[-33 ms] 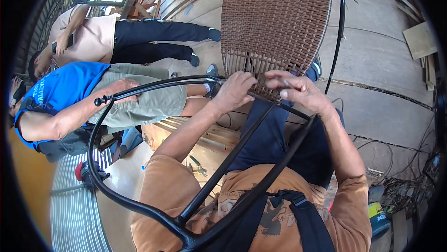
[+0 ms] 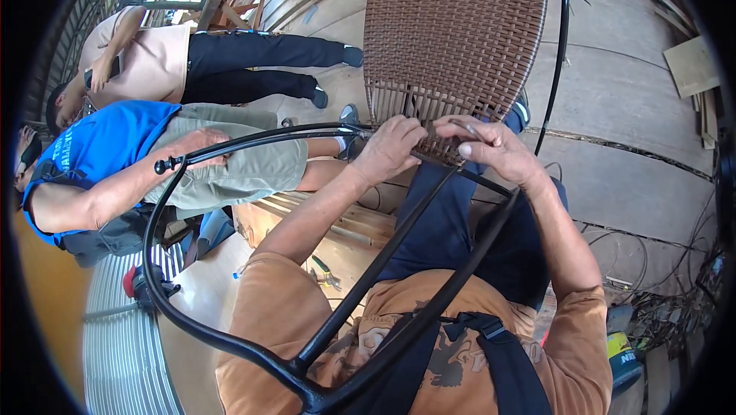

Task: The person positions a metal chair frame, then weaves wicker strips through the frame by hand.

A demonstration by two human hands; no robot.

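A brown woven chair panel point(image 2: 452, 31) is stretched on a black metal frame point(image 2: 383, 281); its near part shows loose, open strands point(image 2: 429, 102). My left hand point(image 2: 387, 150) rests at the near edge of the weave, fingers bent against it; what lies under the fingertips is hidden. Just to its right, my right hand point(image 2: 502, 153) is closed with thumb and forefinger pinched together. A thin brown strand point(image 2: 469, 130) curves through those fingers. The frame's long bars run from the weave toward my body, over my lap.
At left, a person in a blue shirt point(image 2: 115, 139) has a hand by the curved frame bar. Beyond stands another person in a light shirt point(image 2: 146, 62). Yellow-green pliers point(image 2: 326, 273) lie on a wooden surface. Wood pieces point(image 2: 694, 70) and cables are at the right.
My right hand has shifted slightly, and the brown strand shows more clearly in its fingers. My left hand has barely moved.
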